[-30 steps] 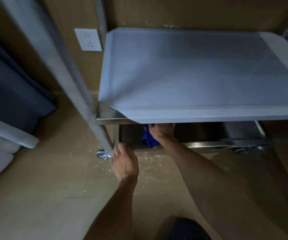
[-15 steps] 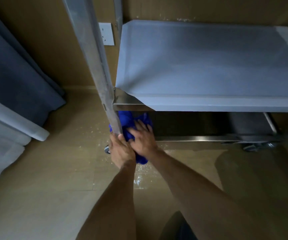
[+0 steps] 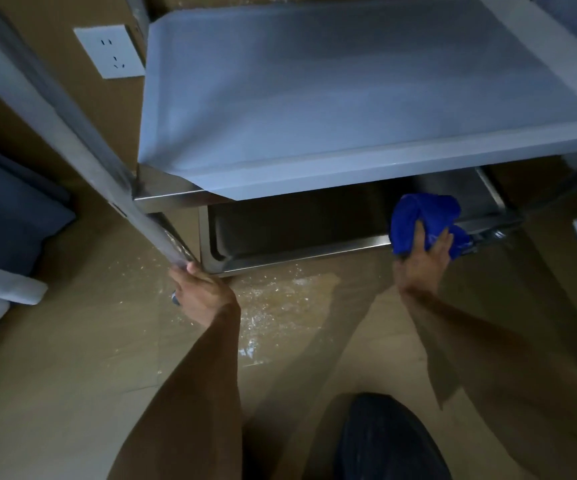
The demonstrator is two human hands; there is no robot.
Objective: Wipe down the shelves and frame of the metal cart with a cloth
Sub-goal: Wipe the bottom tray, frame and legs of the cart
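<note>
Left hand (image 3: 204,294) closed around the foot of the film-wrapped steel upright (image 3: 72,140) at 9 o'clock; use it to brace the metal cart. Right hand (image 3: 422,261) at 3 o'clock is clamped on the bunched blue cloth (image 3: 422,216), pressed on the front lip of the bottom stainless shelf (image 3: 297,249). Best done with long flat strokes along the lip, then into the corners. Half a second ago cloth and both hands sat together at the left post; the cloth has since crossed to the right end.

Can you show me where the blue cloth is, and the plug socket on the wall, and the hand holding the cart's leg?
blue cloth (image 3: 418,216): head view, on its bunched upper part.
wall socket (image 3: 110,51): head view, middle of the white plate.
left hand (image 3: 204,292): head view, back of the hand gripping the cart leg (image 3: 72,133).
</note>
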